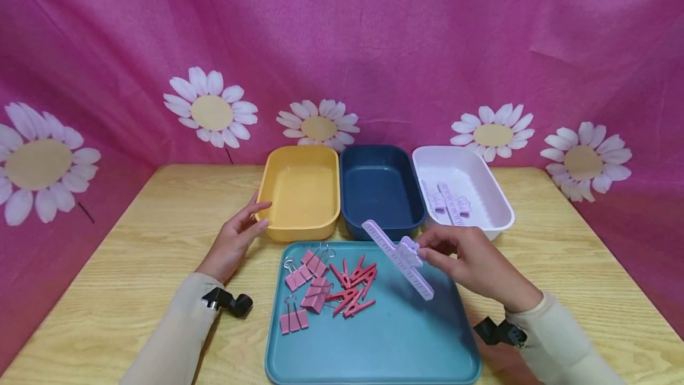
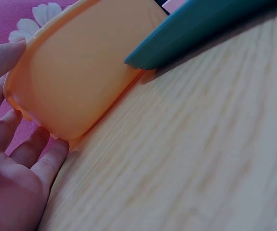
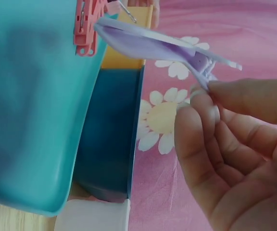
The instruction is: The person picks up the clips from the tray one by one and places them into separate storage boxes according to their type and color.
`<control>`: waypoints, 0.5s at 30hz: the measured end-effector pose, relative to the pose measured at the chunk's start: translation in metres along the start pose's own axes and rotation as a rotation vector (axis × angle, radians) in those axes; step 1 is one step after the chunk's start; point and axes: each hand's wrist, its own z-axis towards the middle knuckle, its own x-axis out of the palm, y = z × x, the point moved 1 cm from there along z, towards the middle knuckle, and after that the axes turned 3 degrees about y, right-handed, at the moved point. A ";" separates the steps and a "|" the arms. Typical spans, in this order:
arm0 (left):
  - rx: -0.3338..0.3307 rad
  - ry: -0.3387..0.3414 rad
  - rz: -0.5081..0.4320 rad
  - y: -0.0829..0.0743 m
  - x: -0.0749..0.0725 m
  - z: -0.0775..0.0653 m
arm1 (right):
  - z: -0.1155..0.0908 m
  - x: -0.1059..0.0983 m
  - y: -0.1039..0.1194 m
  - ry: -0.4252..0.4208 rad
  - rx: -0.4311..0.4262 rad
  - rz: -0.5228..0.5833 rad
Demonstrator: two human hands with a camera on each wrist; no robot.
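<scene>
My right hand [image 1: 470,257] pinches a lilac ruler-shaped clip [image 1: 398,259] by its handle, between thumb and fingers. The clip hangs tilted above the teal tray [image 1: 422,346]; the right wrist view shows the clip [image 3: 153,45] edge-on. At the left, my left hand [image 1: 235,239] rests its straight fingers against the side of the yellow bin [image 1: 301,233]; in the left wrist view its fingertips [image 2: 56,149] touch the bin's wall. More lilac clips [image 1: 451,204] lie inside the white bin [image 1: 499,218] at the right.
Pink binder clips [image 1: 316,294] lie at the tray's left, beside a pile of red clothespins [image 1: 352,290]. Between the yellow and white bins stands a dark blue bin [image 1: 382,195]. A pink flowered cloth [image 1: 374,46] hangs behind the wooden table [image 1: 160,242].
</scene>
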 end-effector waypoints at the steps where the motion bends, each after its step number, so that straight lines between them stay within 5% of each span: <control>1: -0.005 0.000 -0.001 0.000 0.000 0.000 | 0.000 -0.001 -0.001 -0.014 0.015 0.003; 15: -0.007 -0.006 -0.002 0.001 -0.001 0.002 | 0.001 -0.028 -0.024 -0.167 0.164 0.063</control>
